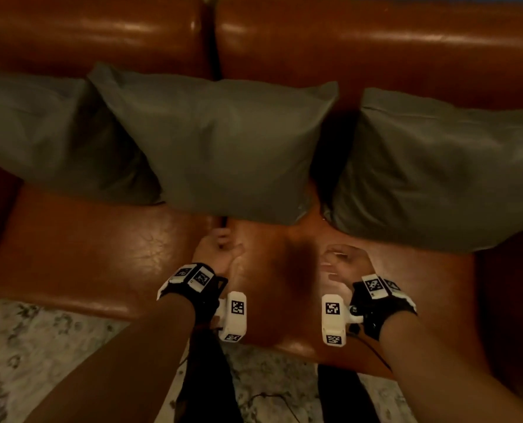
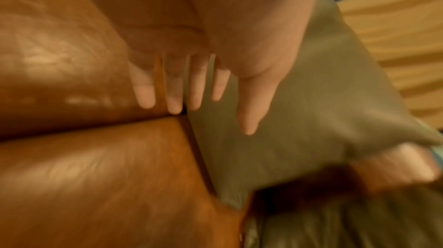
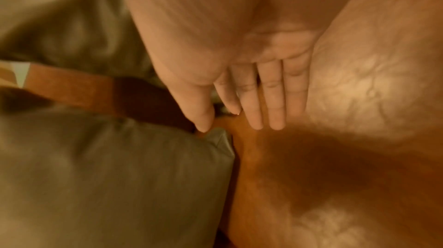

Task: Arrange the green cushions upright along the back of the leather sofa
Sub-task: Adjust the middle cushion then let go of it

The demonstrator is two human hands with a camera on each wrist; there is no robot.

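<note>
Three green cushions lean upright against the back of the brown leather sofa (image 1: 360, 41): a left cushion (image 1: 40, 132), a middle cushion (image 1: 223, 148) overlapping it, and a right cushion (image 1: 437, 178) set apart by a gap. My left hand (image 1: 217, 251) hovers over the seat just below the middle cushion's lower edge and holds nothing. My right hand (image 1: 342, 261) hangs beside it, below the gap, also empty. The left wrist view shows the left hand (image 2: 210, 119) with straight fingers near a cushion (image 2: 299, 119). The right hand (image 3: 232, 127) has straight fingers by a cushion corner (image 3: 215, 142).
The seat (image 1: 101, 254) is split by a seam running under my left hand. A pale patterned rug (image 1: 40, 346) lies in front of the sofa. My legs in dark trousers (image 1: 339, 392) stand against the seat's front edge.
</note>
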